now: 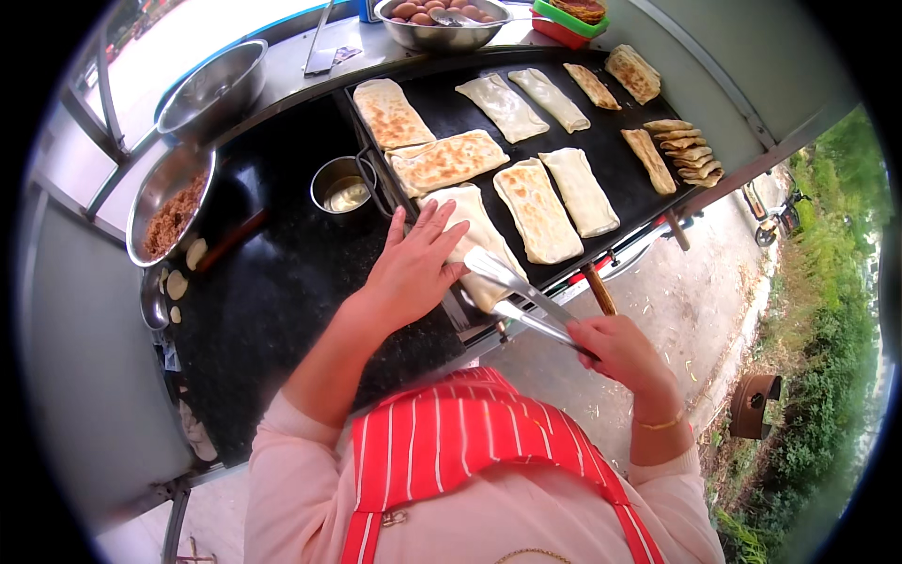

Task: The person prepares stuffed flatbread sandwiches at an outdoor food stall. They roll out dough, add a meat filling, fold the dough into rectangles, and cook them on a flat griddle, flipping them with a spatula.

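My right hand (620, 352) is closed on the handles of metal tongs (532, 296). The tongs' jaws are at the near end of a pale rectangular filled flatbread (476, 233), one above it and one beneath. My left hand (416, 271) rests with spread fingers on the left side of that flatbread. Right of it on the black griddle (451, 113) lie a lightly browned flatbread (539, 211) and a paler one (580, 192). Two browned flatbreads (447, 162) touch near the griddle's left edge. Two pale ones (502, 107) lie farther back.
A metal cup (324, 185) stands on the black worktop (282, 296). A bowl of brown filling (151, 211) and an empty steel bowl (211, 92) are at left, a bowl of eggs (444, 39) behind. Folded flatbreads (687, 151) line the griddle's right side; wooden handles (599, 289) jut from its front.
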{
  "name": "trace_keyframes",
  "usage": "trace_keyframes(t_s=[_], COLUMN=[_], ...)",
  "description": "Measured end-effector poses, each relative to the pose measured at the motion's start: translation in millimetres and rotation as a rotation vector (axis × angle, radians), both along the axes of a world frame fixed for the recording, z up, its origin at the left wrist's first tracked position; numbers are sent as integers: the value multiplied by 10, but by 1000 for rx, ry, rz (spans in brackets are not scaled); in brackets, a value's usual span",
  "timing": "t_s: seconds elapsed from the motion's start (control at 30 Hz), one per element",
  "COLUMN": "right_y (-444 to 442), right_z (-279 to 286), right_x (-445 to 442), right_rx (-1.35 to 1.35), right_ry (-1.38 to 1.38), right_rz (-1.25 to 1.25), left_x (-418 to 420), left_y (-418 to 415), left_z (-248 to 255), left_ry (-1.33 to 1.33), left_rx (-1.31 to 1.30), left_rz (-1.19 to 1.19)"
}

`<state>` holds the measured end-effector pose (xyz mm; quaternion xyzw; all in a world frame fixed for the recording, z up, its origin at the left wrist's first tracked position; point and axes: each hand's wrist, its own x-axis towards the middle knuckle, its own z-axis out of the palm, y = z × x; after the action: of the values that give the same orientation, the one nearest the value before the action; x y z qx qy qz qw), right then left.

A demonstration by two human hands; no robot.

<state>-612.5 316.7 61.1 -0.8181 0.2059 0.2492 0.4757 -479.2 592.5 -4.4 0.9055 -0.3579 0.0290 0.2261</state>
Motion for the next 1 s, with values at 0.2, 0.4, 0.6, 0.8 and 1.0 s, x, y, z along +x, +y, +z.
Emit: trace_keyframes(t_s=[0.2,0.4,0.6,0.8,1.0], right_y=[-718,-574,-436,-500,-623], right_z=[369,163,32,-27,19], right_x=[-122,848,1558,1901,1983], right_rx=[114,85,-79,-80,12], right_ry=[-28,-162,-142,-93,-141], right_rz=[-221,-57,139,321,251], left_x=[527,1149,1254,1339,1323], left_y=[-167,-303,-406,-479,-594], left_z=[91,-76,-15,-4,98], left_ry=[-9,-45,109,119,152], left_rx=[53,213,318,389,388], left_rz=[134,244,200,189,199])
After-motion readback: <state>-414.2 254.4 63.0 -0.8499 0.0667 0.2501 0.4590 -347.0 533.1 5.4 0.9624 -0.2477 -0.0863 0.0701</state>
